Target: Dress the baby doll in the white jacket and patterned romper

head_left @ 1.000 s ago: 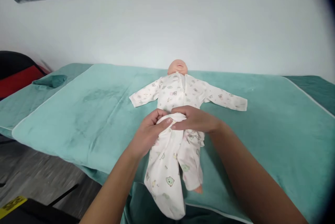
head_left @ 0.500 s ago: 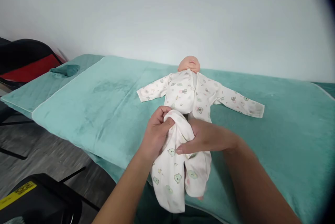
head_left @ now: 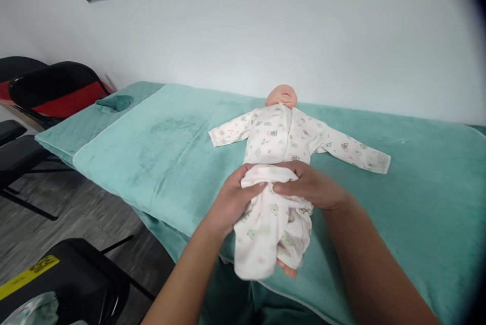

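Observation:
A baby doll (head_left: pixel 281 96) lies face up on the teal bed cover, wearing a white printed baby shirt (head_left: pixel 271 135) with both sleeves spread out. Over its legs are white baby pants (head_left: pixel 261 229) with green animal prints. My left hand (head_left: pixel 237 196) grips the waistband from the left, thumb on top. From the right, my right hand (head_left: pixel 304 183) pinches the same waistband, its thumb close to the left one. One pant leg hangs loose toward me; a doll foot (head_left: pixel 287 268) shows below the other leg. My fingertips behind the fabric are hidden.
The teal padded bed (head_left: pixel 152 148) stands against a white wall, with a face hole (head_left: pixel 115 103) at its left end. Black and red chairs (head_left: pixel 68 92) stand beyond it. At lower left is a black chair (head_left: pixel 72 279) with a yellow label and some cloth (head_left: pixel 32 310).
My right hand has moved up to the waistband and closed on it beside my left hand. The pants' waistband is now stretched between both hands, and the doll's foot shows more.

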`<state>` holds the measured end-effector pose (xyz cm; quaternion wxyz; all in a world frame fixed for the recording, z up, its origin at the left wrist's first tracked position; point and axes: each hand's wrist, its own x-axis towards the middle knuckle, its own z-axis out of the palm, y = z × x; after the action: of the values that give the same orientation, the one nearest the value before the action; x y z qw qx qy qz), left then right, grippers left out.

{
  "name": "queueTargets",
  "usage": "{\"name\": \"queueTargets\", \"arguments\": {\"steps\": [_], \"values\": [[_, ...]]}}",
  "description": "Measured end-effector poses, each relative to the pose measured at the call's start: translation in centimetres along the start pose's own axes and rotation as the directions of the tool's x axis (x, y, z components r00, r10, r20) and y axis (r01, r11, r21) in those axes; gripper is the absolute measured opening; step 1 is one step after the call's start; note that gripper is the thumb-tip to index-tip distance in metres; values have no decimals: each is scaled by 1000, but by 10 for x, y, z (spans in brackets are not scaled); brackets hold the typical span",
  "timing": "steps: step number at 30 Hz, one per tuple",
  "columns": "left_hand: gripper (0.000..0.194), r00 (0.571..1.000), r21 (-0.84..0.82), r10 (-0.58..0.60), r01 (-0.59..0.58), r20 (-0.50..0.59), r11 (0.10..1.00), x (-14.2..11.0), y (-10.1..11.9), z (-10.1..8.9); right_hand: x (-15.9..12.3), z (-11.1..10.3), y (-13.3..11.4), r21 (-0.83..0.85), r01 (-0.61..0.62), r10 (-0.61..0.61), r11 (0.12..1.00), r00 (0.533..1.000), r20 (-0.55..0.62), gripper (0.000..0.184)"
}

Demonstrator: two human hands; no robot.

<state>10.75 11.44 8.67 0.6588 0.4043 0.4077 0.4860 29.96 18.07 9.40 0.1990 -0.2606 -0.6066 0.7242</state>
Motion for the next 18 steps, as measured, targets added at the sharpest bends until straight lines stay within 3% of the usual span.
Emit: {"name": "queueTargets", "arguments": {"steps": [2,4,9,12,15,18], "values": [[28,1000,-112,18,-20,-21,994,6,-3,-1,-2,0,-2,-123,-35,46,992,996,82,34],[26,998,-112,41,-46,-49,993,10,-4,-1,-4,-1,-1,-137,-39,52,990,994,92,39],[35,984,-80,20,-35,-179,996,5,-4,14,-1,-4,10,150,29,-23,988,999,-42,34],[41,976,-135,5,-35,-218,990,-6,-4,29,-1,-4,8,161,46,-25,986,991,-132,30],[47,966,-139,-76,42,-247,989,-27,-2,41,-4,-2,-4,-33,12,-17,999,986,-164,16],[49,946,-110,-195,172,-260,979,-55,-2,48,-6,1,-15,-321,-35,11,946,997,-76,13]]}}
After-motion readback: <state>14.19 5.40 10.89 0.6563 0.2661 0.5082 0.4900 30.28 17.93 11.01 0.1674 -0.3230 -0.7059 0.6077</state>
